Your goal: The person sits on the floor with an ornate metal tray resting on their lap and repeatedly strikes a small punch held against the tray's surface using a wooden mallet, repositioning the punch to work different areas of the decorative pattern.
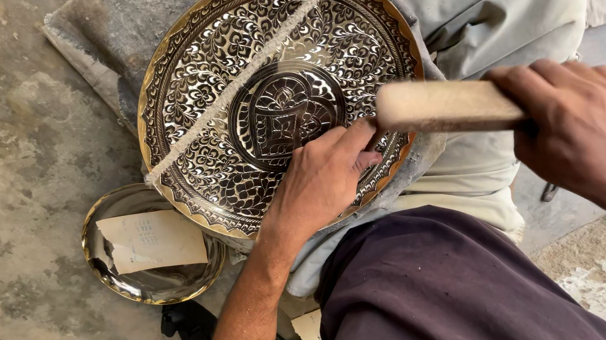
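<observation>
So the left hand [319, 179] was lying on the lower right part of a big engraved brass plate [233, 58], fingers curled together right by the round centre design. Looked like it was pinching something small against the metal, but I honestly couldn't tell what, it was hidden under the fingers. The right hand [581, 121] was closed tight around a chunky wooden stick [450, 107], whose blunt end sat just above the left hand's knuckles. The plate was propped on a padded cloth bundle [490, 4], with a thick rope [258, 57] stretched diagonally across its face, up and away from the left hand. Just left of the left wrist, down on the concrete floor [9, 246], sat a smaller shiny bowl [108, 262] with a paper slip [153, 239] lying in it.
</observation>
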The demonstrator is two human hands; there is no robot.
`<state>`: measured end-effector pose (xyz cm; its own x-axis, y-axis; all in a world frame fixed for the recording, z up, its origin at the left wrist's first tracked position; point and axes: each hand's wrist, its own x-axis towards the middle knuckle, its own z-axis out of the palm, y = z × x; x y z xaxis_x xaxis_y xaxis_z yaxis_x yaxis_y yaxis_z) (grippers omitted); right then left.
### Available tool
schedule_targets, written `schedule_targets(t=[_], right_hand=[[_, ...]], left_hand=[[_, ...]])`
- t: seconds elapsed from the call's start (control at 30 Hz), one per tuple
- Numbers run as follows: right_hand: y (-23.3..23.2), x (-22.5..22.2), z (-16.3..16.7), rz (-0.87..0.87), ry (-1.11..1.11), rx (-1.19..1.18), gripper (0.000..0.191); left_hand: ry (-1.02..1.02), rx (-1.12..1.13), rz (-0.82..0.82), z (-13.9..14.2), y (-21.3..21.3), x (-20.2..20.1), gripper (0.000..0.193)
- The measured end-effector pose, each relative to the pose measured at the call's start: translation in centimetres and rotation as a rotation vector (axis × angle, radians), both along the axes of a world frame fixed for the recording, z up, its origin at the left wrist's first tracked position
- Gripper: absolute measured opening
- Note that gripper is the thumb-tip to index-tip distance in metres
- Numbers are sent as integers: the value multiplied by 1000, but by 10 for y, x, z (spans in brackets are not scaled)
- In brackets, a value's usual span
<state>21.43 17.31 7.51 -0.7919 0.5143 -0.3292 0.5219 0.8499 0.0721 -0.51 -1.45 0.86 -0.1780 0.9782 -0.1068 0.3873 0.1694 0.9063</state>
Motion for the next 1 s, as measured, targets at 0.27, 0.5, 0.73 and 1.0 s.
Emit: schedule_targets(t=[0.27,0.5,0.73,1.0], right_hand=[[-7,2,0,-508,227,-402,38],[-8,3,8,-751,258,-596,42],[-16,6,8,-564,97,-400,48],[-36,25,2,-773,402,-540,48]], left_hand=[[17,16,-19,1,-1,-2,29],[-18,-20,-29,3,0,-3,28],[-3,-11,-38,6,1,-5,29],[-140,16,-157,7,3,-9,29]])
